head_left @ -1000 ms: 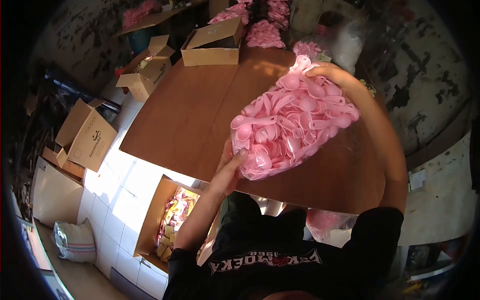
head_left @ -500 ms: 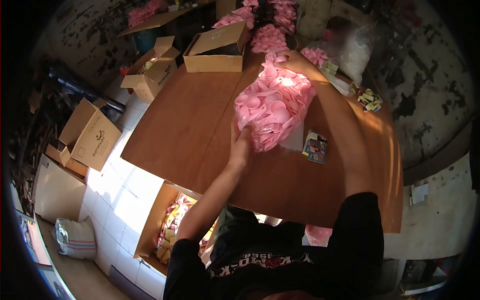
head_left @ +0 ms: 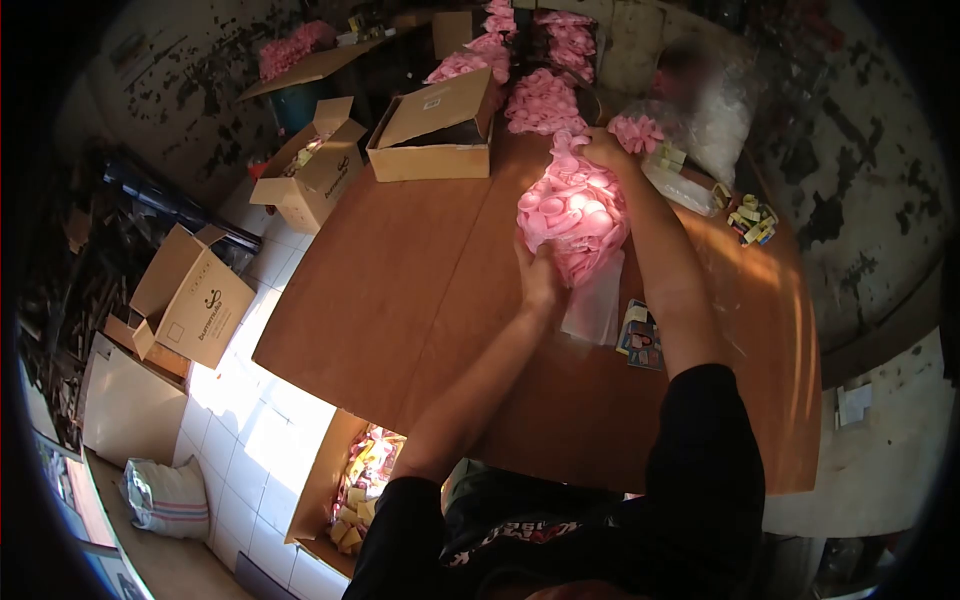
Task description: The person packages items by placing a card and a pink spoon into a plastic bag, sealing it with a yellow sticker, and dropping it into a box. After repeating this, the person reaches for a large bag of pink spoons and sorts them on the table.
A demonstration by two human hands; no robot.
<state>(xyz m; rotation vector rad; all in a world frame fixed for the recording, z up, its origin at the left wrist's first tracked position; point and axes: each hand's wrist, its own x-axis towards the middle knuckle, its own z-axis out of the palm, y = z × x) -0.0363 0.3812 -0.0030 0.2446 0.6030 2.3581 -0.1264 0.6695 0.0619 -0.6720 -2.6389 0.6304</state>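
A clear plastic bag of pink plastic spoons (head_left: 572,215) is held up over the brown table between my two hands. My left hand (head_left: 540,275) is closed on its lower left side, with the thumb against the plastic. At the bag's narrow upper end, my right hand (head_left: 603,150) grips the plastic, its fingers partly hidden. Below the bag, a flat clear plastic sleeve (head_left: 596,303) lies on the table. Small printed cards (head_left: 640,335) lie beside my right forearm, which partly covers them.
An open cardboard box (head_left: 430,150) stands on the table's far left. Heaps of pink spoons (head_left: 543,102) lie at the far end. Small yellow packs (head_left: 752,219) sit at the right edge. Another carton (head_left: 345,480) with packets is at the near left, below table level.
Both hands have carried the spoon bag away from me and slightly right, uncovering more of the flat plastic sleeve. The whole view has shifted slightly as the camera moved.
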